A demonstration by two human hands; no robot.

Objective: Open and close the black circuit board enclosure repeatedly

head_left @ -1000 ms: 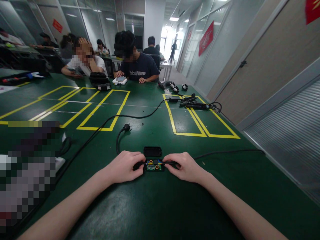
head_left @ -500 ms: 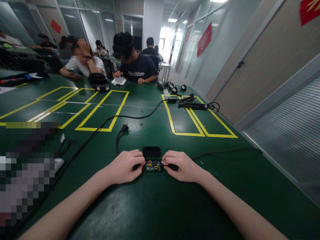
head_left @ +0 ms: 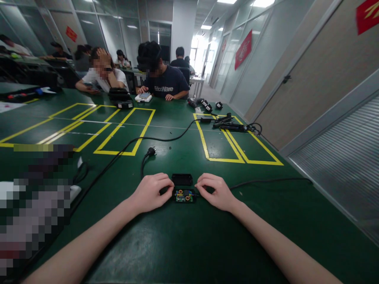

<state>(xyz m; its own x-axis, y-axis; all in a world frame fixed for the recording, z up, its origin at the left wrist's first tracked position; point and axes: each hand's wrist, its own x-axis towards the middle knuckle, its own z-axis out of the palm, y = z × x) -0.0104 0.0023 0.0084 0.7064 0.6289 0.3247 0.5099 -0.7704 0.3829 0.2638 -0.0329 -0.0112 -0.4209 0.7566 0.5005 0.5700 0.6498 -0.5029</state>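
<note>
A small open black plastic case (head_left: 194,200) lies on the green table, with a circuit board (head_left: 184,196) carrying copper-coloured coils inside it. Just behind it rests its matching black cover (head_left: 182,180), hollow side up. My left hand (head_left: 154,192) has its fingertips pinched together at the left end of the case. On the other side, my right hand (head_left: 217,191) is also pinched, its tips slightly above and beyond the case's right end. Whatever is between either hand's fingertips is too small or hidden to make out. A black cable (head_left: 266,181) runs rightward from behind my right hand.
A power plug (head_left: 151,151) on a black cord lies beyond my left hand. A long cable (head_left: 133,140) crosses the table. Black tools (head_left: 227,123) lie at the far right, within yellow tape outlines. Blurred items (head_left: 38,213) occupy the left. Two people sit opposite.
Both hands have risen slightly away from the case ends, the right hand most clearly, uncovering the case's right end. The whole view has shifted a little. Case and cover stay put.
</note>
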